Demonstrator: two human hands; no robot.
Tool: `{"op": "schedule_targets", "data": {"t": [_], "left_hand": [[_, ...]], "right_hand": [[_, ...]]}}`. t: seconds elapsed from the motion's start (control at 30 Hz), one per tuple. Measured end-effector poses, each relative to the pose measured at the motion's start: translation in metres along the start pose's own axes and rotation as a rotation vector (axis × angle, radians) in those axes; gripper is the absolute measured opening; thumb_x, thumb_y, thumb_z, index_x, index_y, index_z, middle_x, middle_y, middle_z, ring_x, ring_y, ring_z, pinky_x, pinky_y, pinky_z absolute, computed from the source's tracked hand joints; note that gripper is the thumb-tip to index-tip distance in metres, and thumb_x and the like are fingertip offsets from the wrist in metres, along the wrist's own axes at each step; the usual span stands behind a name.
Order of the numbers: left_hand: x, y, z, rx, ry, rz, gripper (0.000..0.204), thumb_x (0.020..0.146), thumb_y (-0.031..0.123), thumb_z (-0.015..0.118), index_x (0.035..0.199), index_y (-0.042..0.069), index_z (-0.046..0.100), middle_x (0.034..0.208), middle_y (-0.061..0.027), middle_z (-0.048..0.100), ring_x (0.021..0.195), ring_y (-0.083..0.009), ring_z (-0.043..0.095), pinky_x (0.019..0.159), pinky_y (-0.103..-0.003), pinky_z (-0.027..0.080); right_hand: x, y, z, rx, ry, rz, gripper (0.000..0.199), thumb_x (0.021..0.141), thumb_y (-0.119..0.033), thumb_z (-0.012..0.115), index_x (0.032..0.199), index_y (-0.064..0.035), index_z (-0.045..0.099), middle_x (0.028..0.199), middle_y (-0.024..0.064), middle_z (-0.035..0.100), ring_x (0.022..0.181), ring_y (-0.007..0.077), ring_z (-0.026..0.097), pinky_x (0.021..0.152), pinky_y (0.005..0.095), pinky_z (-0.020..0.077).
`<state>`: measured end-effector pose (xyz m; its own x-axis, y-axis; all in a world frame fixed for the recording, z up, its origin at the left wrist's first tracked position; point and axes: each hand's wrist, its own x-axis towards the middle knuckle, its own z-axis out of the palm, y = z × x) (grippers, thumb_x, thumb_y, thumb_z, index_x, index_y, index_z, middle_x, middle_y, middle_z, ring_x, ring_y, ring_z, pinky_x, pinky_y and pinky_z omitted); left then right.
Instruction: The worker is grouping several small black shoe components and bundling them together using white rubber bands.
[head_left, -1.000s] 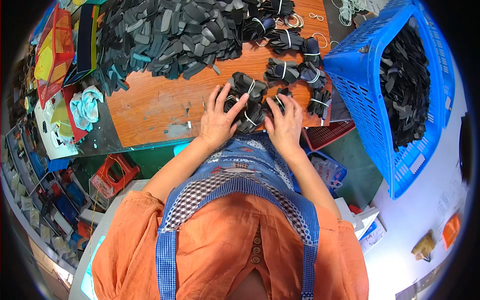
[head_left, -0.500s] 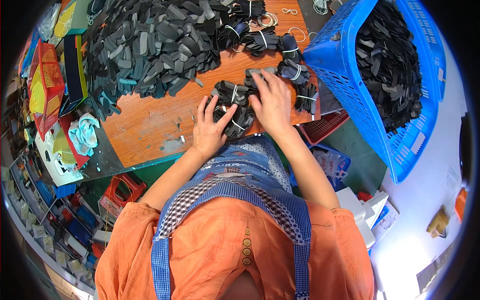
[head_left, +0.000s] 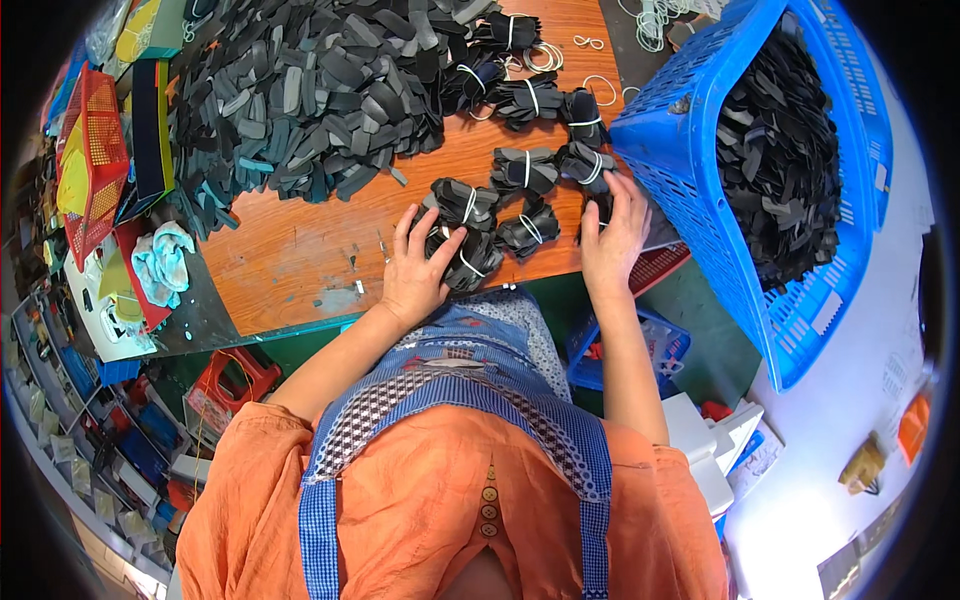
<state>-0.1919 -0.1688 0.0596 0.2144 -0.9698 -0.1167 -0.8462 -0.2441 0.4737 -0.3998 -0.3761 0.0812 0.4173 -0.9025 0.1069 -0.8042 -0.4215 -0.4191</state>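
My left hand (head_left: pixel 415 270) rests with spread fingers on a banded bundle of black strips (head_left: pixel 462 258) at the near edge of the wooden table (head_left: pixel 290 250). Over at the table's right end, my right hand (head_left: pixel 615 240) lies flat on another black bundle (head_left: pixel 600 205), next to the blue basket (head_left: pixel 690 190). Between my hands sit more bundles tied with white rubber bands (head_left: pixel 527 228). A large heap of loose black strips (head_left: pixel 300 90) covers the far left of the table.
The blue basket holds several black pieces (head_left: pixel 780 150). Loose white rubber bands (head_left: pixel 600 88) lie at the far edge. A red mesh tray (head_left: pixel 95 160) and a pale cloth (head_left: pixel 160 260) sit left. A red stool (head_left: pixel 225 385) stands under the table.
My right hand has moved right along the table edge toward the blue basket. My left hand stays on the near bundle. The view has shifted a little.
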Motion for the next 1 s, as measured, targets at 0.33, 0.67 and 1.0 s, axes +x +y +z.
{"op": "schedule_targets", "data": {"t": [0.33, 0.67, 1.0], "left_hand": [[0.002, 0.000, -0.005, -0.041, -0.038, -0.035, 0.081, 0.059, 0.006, 0.086, 0.135, 0.023, 0.063, 0.154, -0.0177, 0.036, 0.149, -0.0461, 0.024, 0.108, -0.051, 0.049], [0.002, -0.002, -0.008, -0.052, -0.067, -0.035, 0.077, 0.063, 0.006, 0.083, 0.134, 0.026, 0.063, 0.157, -0.0148, 0.033, 0.150, -0.0453, 0.021, 0.100, -0.048, 0.057], [0.007, -0.004, -0.004, -0.116, 0.007, 0.016, 0.074, 0.071, 0.012, 0.083, 0.139, 0.012, 0.055, 0.153, -0.0180, 0.036, 0.148, -0.0473, 0.024, 0.105, -0.050, 0.052]], "right_hand": [[0.057, -0.026, 0.008, -0.007, -0.058, -0.147, 0.057, 0.083, -0.010, 0.075, 0.137, -0.0076, 0.056, 0.135, 0.0150, 0.054, 0.124, 0.0363, 0.052, 0.105, 0.0479, 0.0428], [0.108, -0.067, 0.034, 0.024, 0.010, -0.317, 0.053, 0.081, -0.006, 0.073, 0.133, -0.0120, 0.062, 0.136, 0.0146, 0.055, 0.119, 0.0368, 0.055, 0.101, 0.0482, 0.0468], [0.137, -0.102, 0.096, -0.091, -0.142, -0.473, 0.062, 0.070, -0.007, 0.081, 0.129, -0.0211, 0.067, 0.134, 0.0093, 0.056, 0.128, 0.0337, 0.050, 0.110, 0.0478, 0.0377]]}}
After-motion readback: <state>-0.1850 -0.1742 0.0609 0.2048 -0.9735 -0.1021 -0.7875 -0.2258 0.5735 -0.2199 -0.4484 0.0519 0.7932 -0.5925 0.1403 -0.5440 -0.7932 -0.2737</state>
